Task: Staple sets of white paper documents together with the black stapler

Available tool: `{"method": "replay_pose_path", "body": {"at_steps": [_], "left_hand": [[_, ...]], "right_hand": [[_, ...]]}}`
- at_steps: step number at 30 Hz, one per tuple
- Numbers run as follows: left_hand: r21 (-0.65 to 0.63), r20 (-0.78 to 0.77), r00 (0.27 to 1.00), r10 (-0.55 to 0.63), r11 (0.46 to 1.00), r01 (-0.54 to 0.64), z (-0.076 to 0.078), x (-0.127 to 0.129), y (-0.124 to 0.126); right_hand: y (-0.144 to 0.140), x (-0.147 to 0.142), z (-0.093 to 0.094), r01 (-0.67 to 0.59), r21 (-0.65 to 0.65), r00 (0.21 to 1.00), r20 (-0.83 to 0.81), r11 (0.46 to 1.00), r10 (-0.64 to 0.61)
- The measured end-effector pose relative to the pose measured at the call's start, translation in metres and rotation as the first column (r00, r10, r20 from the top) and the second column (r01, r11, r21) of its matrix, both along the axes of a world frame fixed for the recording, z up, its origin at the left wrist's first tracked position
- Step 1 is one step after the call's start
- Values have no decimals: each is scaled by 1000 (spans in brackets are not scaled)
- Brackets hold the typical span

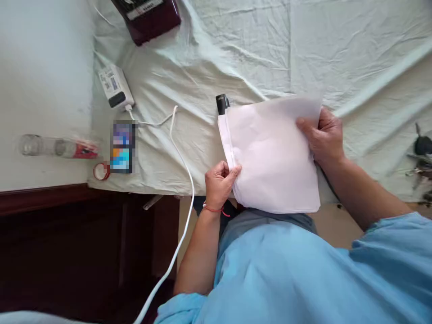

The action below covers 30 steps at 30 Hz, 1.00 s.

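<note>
Left hand (218,184) closed in a pinch on the left edge of a stack of paper sheets (276,157), thumb on top, fingers curled under. Right hand (324,137) closed on the upper right edge, thumb flat on the top face, fingers behind. Stack white, left edges slightly fanned, held before the blue shirt (280,270), at the near edge of the cloth-covered bench (249,54). Red cord (213,209) round left wrist.

Black object (222,103) just beyond the stack's upper left corner, partly covered. White cable (185,157) left of the stack, running to a white device (115,85). Nearer: phone with blurred screen (122,146), red-rimmed ring (107,170) beside it, clear bottle with red label (64,147). Far left: maroon box (153,24), cut by frame. Far right: keys (423,146), smeared.
</note>
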<state>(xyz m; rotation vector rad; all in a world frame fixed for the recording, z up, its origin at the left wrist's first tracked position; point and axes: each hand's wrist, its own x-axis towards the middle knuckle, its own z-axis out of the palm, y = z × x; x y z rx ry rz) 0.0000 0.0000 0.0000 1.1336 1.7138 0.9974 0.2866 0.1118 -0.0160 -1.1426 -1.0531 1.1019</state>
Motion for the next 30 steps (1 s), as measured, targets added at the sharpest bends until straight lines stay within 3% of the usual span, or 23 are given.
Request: {"method": "replay_pose_path", "body": {"at_steps": [8,15,26,30], "left_hand": [[67,107,994,12,998,-20,-6,-3,-5],[65,145,985,90,993,-100,-15,-6,-6],[159,47,996,81,983,-87,-20,-11,-9],[159,92,991,96,981,-110,-23,-12,-10]], "right_hand": [[2,1,-4,-12,3,999,43,1000,12],[6,8,-15,-21,19,988,152,1000,18],[11,10,-22,-57,43,980,191,997,48],[10,11,-23,-58,50,979,197,997,47]]}}
